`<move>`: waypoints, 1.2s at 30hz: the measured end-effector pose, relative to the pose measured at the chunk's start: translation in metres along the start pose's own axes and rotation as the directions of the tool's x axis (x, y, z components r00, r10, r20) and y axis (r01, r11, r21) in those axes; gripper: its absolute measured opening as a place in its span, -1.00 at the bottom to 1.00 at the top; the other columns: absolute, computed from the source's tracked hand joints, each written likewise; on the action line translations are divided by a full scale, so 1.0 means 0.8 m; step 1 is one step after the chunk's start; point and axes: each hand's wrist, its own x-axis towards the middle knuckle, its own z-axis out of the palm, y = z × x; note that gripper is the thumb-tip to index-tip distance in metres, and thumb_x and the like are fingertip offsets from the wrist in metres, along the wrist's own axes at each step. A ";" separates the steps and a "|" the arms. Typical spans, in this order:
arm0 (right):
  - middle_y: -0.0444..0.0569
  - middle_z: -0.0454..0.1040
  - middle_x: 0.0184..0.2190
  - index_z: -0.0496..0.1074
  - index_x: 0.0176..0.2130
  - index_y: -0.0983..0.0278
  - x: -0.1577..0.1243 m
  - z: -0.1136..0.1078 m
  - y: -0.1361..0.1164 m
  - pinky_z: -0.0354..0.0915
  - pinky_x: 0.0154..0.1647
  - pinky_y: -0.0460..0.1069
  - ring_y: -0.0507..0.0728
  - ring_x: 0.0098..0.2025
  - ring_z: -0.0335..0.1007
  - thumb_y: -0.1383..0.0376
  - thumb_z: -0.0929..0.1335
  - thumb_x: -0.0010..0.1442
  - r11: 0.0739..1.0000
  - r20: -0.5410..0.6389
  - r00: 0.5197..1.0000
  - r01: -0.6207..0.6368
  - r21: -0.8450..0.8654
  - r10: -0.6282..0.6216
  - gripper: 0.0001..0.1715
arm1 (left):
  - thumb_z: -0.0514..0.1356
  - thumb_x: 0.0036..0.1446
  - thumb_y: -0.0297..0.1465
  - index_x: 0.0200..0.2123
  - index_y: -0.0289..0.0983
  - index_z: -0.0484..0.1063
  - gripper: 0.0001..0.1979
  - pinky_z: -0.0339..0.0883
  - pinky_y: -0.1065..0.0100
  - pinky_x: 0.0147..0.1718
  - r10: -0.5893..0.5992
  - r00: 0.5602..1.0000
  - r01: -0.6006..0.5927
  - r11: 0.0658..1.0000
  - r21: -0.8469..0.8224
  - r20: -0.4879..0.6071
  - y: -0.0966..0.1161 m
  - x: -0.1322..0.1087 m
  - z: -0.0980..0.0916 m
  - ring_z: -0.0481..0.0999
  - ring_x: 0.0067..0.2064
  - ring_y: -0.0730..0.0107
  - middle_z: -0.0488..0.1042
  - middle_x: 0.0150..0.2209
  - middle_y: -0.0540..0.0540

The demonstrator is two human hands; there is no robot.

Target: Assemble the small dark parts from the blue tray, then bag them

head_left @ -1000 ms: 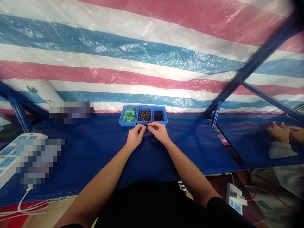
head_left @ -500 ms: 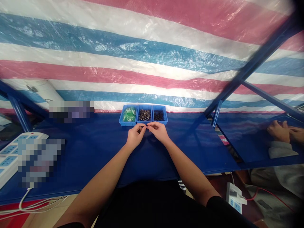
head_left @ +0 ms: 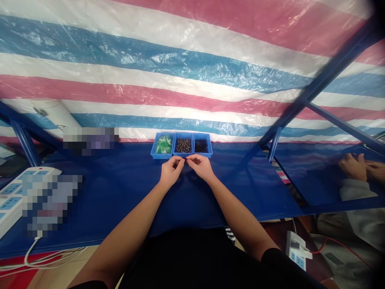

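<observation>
My left hand (head_left: 172, 170) and my right hand (head_left: 201, 165) are pinched with their fingertips almost meeting above the blue table. Whatever lies between the fingertips is too small to name. Just beyond them stand three blue bins side by side. The left bin (head_left: 161, 156) holds green and clear plastic pieces (head_left: 164, 144). Small brass-and-dark metal parts (head_left: 183, 145) fill the middle bin (head_left: 183, 154). In the right bin (head_left: 207, 154) lie small black parts (head_left: 201, 146).
At left, a white power strip (head_left: 18, 200) lies near a blurred-out object with a white cable (head_left: 30, 253). Another blurred item is farther back. Striped sheeting (head_left: 180, 72) hangs behind. To the right, past a blue frame post (head_left: 274, 144), are another person's hands (head_left: 355, 166).
Both hands stay pinched in nearly the same place. The left fingertips have shifted very slightly left, widening the small gap to the right hand.
</observation>
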 end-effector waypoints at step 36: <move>-0.02 0.58 -0.31 0.55 -0.26 0.25 0.001 -0.005 -0.004 0.41 -0.24 -0.01 0.10 -0.31 0.49 0.16 0.42 0.08 0.999 -0.003 1.000 -0.004 -0.044 0.004 -0.75 | 0.10 0.21 -0.17 -0.22 -0.24 0.48 -0.71 0.24 0.43 -0.46 0.002 0.999 -0.003 1.000 0.018 0.055 -0.002 0.000 0.001 0.38 -0.51 0.46 0.41 -0.54 0.03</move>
